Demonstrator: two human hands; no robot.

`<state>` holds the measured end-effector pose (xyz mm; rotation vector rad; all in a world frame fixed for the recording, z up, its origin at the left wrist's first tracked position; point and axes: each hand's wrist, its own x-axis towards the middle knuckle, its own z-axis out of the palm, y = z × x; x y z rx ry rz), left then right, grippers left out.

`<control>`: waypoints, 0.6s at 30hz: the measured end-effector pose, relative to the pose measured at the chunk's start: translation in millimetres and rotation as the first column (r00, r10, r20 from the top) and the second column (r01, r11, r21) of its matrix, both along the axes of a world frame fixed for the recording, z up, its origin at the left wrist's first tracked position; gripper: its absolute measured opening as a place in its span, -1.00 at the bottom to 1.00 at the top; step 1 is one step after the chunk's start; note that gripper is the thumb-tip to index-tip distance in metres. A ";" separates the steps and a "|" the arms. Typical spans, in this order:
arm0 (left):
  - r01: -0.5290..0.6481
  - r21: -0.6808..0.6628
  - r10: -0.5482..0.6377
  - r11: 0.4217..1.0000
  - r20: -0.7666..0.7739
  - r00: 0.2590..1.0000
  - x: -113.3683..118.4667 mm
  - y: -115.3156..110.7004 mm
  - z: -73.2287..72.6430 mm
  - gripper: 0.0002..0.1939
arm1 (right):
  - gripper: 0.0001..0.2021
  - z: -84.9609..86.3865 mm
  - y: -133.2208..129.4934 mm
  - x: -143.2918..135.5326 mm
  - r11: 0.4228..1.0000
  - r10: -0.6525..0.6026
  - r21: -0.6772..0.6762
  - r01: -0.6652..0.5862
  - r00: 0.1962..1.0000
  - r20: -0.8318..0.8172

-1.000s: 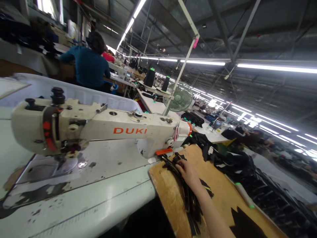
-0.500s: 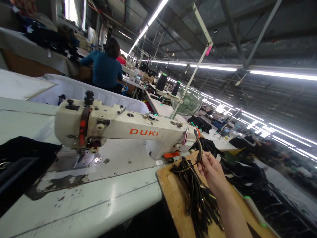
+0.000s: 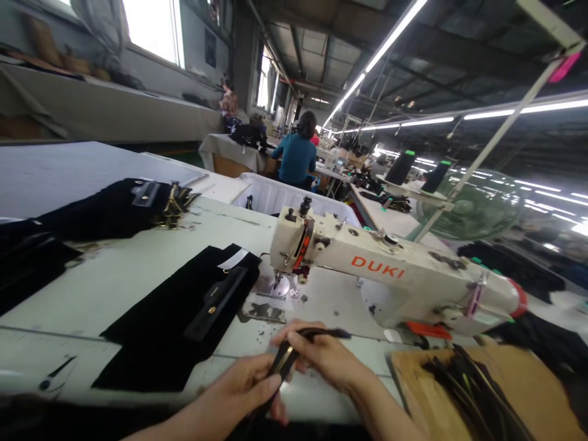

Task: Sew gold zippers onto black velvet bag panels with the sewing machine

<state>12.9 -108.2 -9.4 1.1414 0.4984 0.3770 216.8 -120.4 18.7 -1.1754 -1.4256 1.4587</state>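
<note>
A black zipper with gold-coloured teeth is stretched between both hands at the table's front edge. My left hand pinches its lower part, thumb on top. My right hand grips it further up, and the dark end sticks out to the right past the fingers. Left of the hands lies a black fabric piece with a white label and a dark strip bearing a gold stud. Just beyond the hands stands a sewing machine marked DUKI, its needle area near the fabric's right edge.
More zippers lie in a bundle on a wooden board at the right. Black fabric pieces with gold zipper ends rest at the left. Behind the machine are a white bin, a fan and a seated person.
My right hand has carried one zipper from the bundle leftward to the front of the machine. The left hand has come into view and holds it too. The view has turned left.
</note>
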 end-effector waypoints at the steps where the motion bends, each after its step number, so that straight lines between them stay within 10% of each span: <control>1: -0.057 -0.116 0.059 0.992 0.018 0.998 4.6 -1.0 -2.4 -0.42 | -0.45 -9.6 11.2 -2.5 0.999 -0.047 0.004 0.047 0.997 0.060; 7: -0.258 -0.443 0.253 0.859 -0.073 0.965 -1.6 0.0 -1.1 -0.49 | -0.39 -28.0 43.6 12.8 0.946 -0.326 0.092 0.312 0.905 0.273; 10: -0.311 -0.521 0.327 0.795 -0.064 0.943 -3.8 -1.0 2.9 -0.38 | -0.47 -22.0 39.4 19.0 0.855 -0.510 0.344 0.389 0.752 0.418; 15: -0.300 -0.576 0.307 0.760 -0.088 0.948 -17.1 1.5 13.4 -0.31 | -0.67 -30.4 28.0 13.8 0.748 -0.455 0.632 -0.203 0.537 0.711; 18: -0.213 -0.560 0.185 0.801 -0.108 0.977 -29.0 8.0 17.4 -0.29 | -0.66 -40.6 32.1 10.9 0.710 -0.468 0.649 -0.274 0.505 0.725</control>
